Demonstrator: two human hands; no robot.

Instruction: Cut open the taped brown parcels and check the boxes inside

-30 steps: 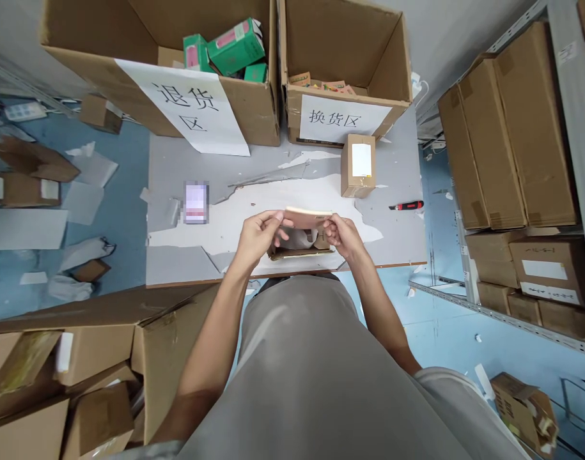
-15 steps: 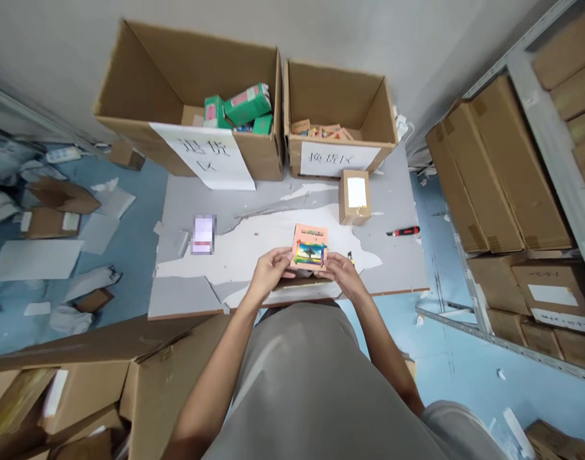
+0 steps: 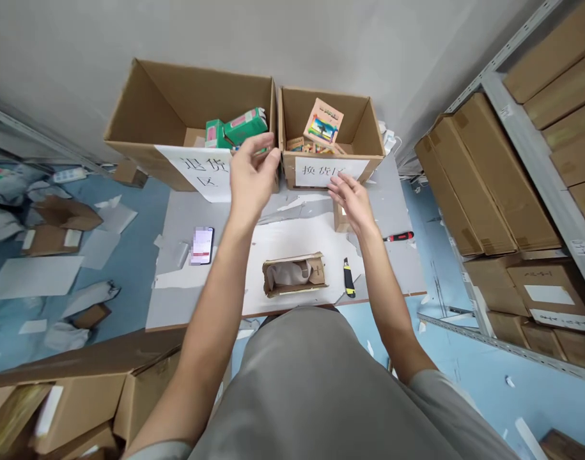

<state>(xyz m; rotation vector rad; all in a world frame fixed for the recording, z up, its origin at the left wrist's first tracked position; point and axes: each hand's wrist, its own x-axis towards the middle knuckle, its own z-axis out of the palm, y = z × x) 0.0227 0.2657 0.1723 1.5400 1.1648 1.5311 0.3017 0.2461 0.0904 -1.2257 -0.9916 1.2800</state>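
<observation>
A small pink box with a tree picture is tilted in the mouth of the right-hand carton, apart from both hands; I cannot tell if it rests on the boxes inside. My left hand is raised in front of the left-hand carton, fingers apart and holding nothing. Lower and to the right, my right hand hovers before the right-hand carton's paper label, its fingers spread with nothing in them. It partly hides a small brown box. An opened cardboard box with grey wrapping inside lies near the table's front edge.
Green boxes lie in the left-hand carton. On the table are a phone, a yellow-black box cutter and a red-black knife. Shelving with cartons stands right; more cartons are at lower left.
Both hands have let go of the pink box and moved up and apart. The pink box went from above the table's front to the right-hand carton, uncovering the opened cardboard box.
</observation>
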